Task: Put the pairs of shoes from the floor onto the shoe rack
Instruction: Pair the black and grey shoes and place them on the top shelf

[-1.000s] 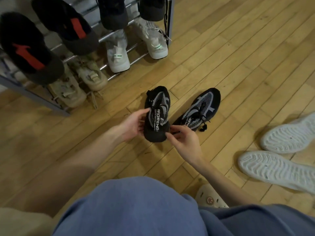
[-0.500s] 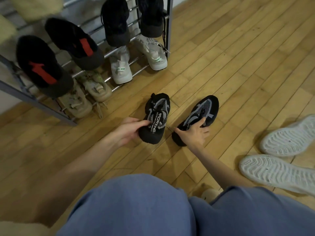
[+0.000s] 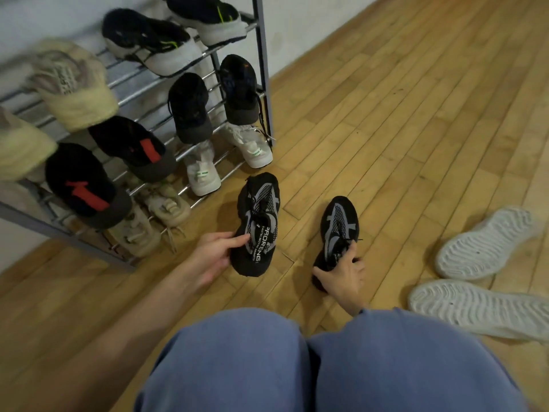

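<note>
Left hand (image 3: 218, 252): gripping heel end of left black mesh shoe (image 3: 259, 224), thumb laid on the tongue beside the white lettering, fingers hidden under the shoe's side. Toe pointing away toward the shoe rack (image 3: 261, 69); whether the sole rests on the wooden floor (image 3: 401, 114) or is lifted clear, cannot tell.

Right hand (image 3: 341, 278): clamped on heel end of right black mesh shoe (image 3: 338, 230), fingers curled over the collar near the laces, thumb spread along the near side. Toe pointing away. Contact with floor likewise unclear.

The two black shoes side by side, well apart from each other, neither on the rack. Left one just in front of the rack's lowest tier.

Further right on the floor: pair of white shoes (image 3: 487, 242), soles facing up, one behind the other, near the right hand but not touched.

Rack against the wall at upper left, metal rails, grey upright post at its right end. Lowest tier: white sneakers with green marks (image 3: 203, 173) and beige sneakers (image 3: 166, 208). Middle tier: black shoes with red patches (image 3: 89, 188) and plain black shoes (image 3: 190, 108). Upper tiers: cream shoes (image 3: 71, 84), blurred, and dark sneakers with white soles (image 3: 148, 43).

Nearest the camera: knees in blue trousers (image 3: 326, 367).
</note>
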Available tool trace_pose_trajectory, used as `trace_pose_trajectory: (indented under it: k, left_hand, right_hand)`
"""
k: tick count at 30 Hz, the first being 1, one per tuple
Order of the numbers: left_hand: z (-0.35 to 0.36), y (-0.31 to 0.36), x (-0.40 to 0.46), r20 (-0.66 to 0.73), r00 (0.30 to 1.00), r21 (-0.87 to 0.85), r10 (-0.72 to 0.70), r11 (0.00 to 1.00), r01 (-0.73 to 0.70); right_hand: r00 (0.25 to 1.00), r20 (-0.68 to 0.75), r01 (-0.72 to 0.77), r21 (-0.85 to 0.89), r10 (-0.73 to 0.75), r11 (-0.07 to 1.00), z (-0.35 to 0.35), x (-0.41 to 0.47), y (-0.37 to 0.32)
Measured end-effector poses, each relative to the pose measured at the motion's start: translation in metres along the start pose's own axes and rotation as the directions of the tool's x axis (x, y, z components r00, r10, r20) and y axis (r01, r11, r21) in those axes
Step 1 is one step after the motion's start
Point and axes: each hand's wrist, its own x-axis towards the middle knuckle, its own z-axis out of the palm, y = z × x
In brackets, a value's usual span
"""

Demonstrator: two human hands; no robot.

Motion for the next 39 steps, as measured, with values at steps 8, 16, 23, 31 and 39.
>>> trace_pose_trajectory:
  k: [8, 16, 23, 31, 39]
  left_hand:
    - [0.007, 0.069, -0.032, -0.051, 0.973, -0.034, 0.225, 0.973, -0.227]
    - [0.004, 0.159, -0.075, -0.182, 0.847, -0.091, 0.499, 0.850, -0.519]
    - [-0.006, 0.227, -0.103, -0.234, 0.763, -0.078, 0.602, 0.771, -0.632]
    - [-0.033, 0.324, -0.108, -0.326, 0.729, -0.165, 0.601, 0.724, -0.670]
    - [-0.049, 0.394, -0.068, -0.379, 0.765, -0.297, 0.520, 0.715, -0.633]
  right_hand:
    - [0.963, -0.109, 0.265, 0.549, -0.247, 0.792, -0.067, 0.013, -0.096]
    - [0.659, -0.335, 0.749, 0.369, -0.673, 0.550, -0.135, -0.010, -0.194]
    - [0.475, -0.421, 0.878, 0.289, -0.773, 0.382, -0.154, -0.020, -0.277]
    - [0.384, -0.347, 0.923, 0.178, -0.856, 0.341, -0.190, 0.006, -0.387]
    - [0.419, -0.100, 0.908, 0.058, -0.902, 0.415, -0.218, 0.024, -0.500]
